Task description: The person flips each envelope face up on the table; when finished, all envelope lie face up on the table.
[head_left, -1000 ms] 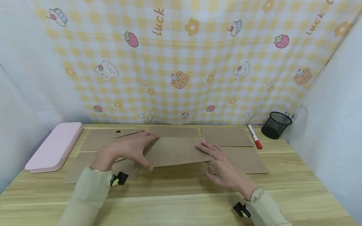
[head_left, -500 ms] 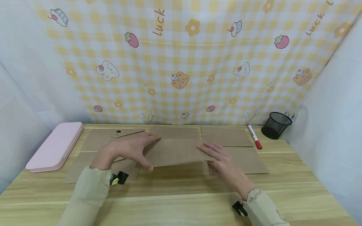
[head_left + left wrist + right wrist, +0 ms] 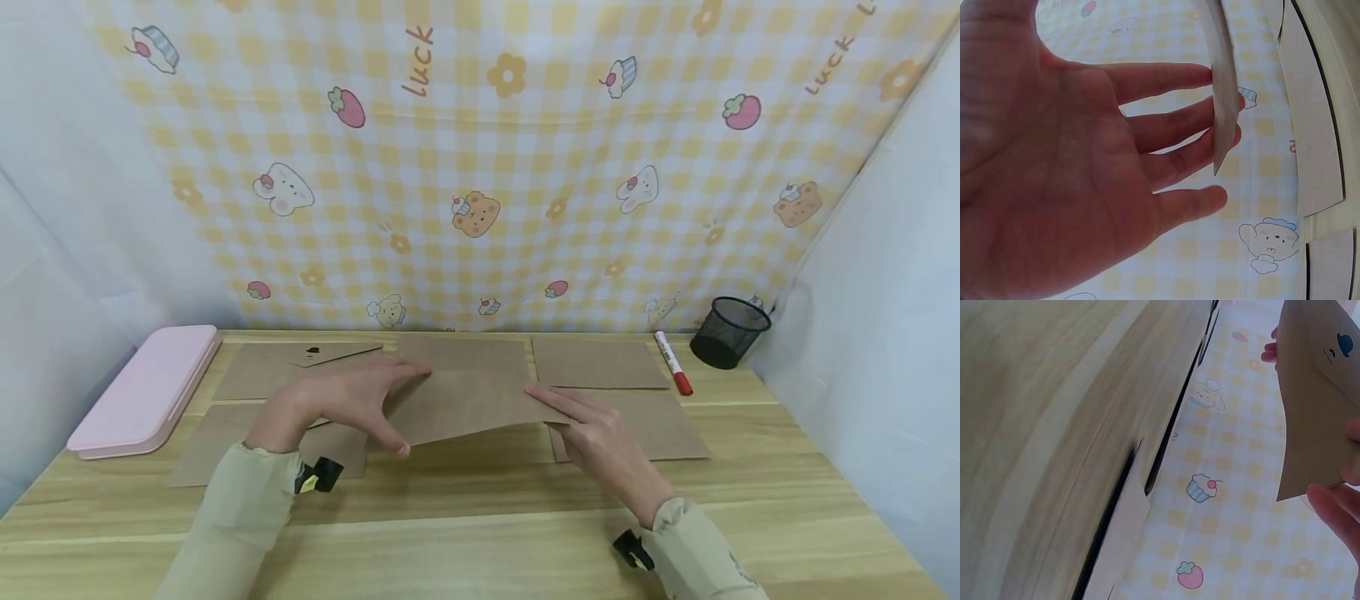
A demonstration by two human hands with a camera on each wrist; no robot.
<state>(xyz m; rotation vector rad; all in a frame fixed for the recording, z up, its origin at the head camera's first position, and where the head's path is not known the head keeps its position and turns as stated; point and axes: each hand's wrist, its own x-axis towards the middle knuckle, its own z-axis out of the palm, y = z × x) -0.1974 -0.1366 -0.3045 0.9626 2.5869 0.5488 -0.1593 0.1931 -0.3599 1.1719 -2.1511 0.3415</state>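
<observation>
A brown paper envelope (image 3: 468, 404) is held up off the table between both hands. My left hand (image 3: 345, 398) spans its left end, thumb at the near edge and fingers at the far edge. In the left wrist view the envelope (image 3: 1225, 81) appears almost edge-on against the fingertips. With fingers on top and the thumb hidden below, my right hand (image 3: 603, 437) pinches the right end. The right wrist view shows the underside of the envelope (image 3: 1310, 425), with a flap bearing a printed hat (image 3: 1344, 345).
More brown envelopes lie on the wooden table: left-hand ones (image 3: 217, 446), one behind (image 3: 465, 348), and right-hand ones (image 3: 600, 363). A pink case (image 3: 146, 387) stands at the left. A red-capped marker (image 3: 673, 362) and a black mesh cup (image 3: 729, 333) are at the back right.
My right hand has closed in on the envelope's right end, its thumb passing underneath. The near right corner has risen slightly. The left hand has hardly moved.
</observation>
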